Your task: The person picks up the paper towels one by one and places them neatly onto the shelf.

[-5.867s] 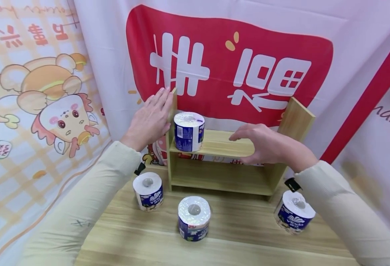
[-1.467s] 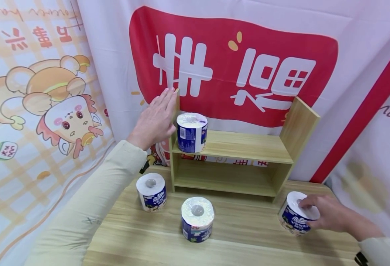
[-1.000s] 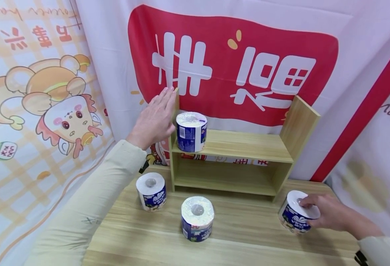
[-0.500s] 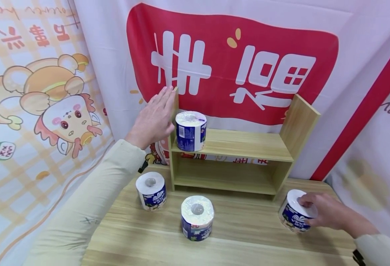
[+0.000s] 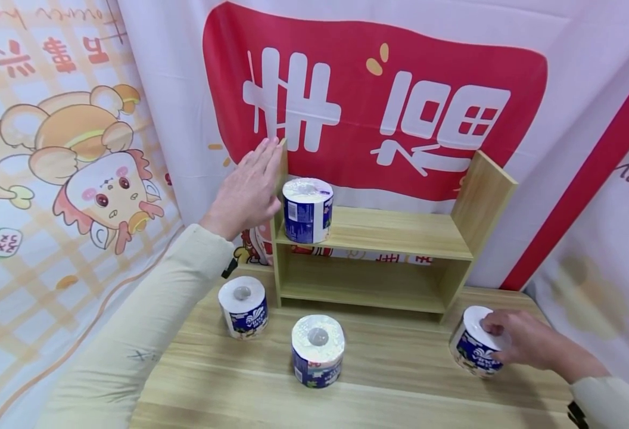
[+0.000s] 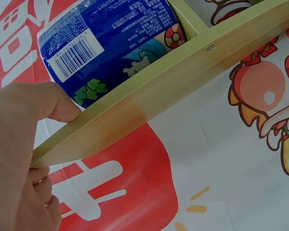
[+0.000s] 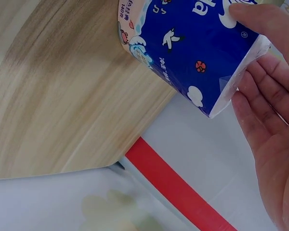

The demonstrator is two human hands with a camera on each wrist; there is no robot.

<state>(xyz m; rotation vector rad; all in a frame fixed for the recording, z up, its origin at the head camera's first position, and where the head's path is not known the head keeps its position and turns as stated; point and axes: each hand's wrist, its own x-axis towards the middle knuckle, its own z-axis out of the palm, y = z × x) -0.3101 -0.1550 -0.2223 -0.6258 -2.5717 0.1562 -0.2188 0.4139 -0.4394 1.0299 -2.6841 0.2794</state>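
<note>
A small wooden shelf (image 5: pixel 370 235) stands at the far side of the worktop (image 5: pixel 400 381), against a printed cloth backdrop (image 5: pixel 379 101). Its upper board carries one wrapped paper roll (image 5: pixel 307 210), upright at the far-left end, just beside the left side panel (image 5: pixel 279 179); the lower compartment shows only bare wood.

The left hand (image 5: pixel 247 190) lies flat against the outside of that panel, fingers straight and together, pointing up and away, with the thumb (image 6: pixel 48 103) hooked over the panel's edge in the left wrist view. It grasps nothing, only presses on the wood. Its cream sleeve (image 5: pixel 143 333) runs back to the near left.

The right hand (image 5: pixel 523 342) is at the far-right part of the worktop, grasping the right-hand roll (image 5: pixel 475 345): the fingers curl over its top and far side, and in the right wrist view the thumb (image 7: pixel 267 26) presses the wrapper while the other fingers lie behind it. This roll is white on top with a blue printed wrapper bearing small birds, clouds and white lettering, and it leans slightly, tipped to the left.

Two more rolls stand upright on the worktop: a left roll (image 5: pixel 242 307) near the shelf's left foot, and a middle roll (image 5: pixel 317 351) nearer the person, well apart from the gripped one.
</note>
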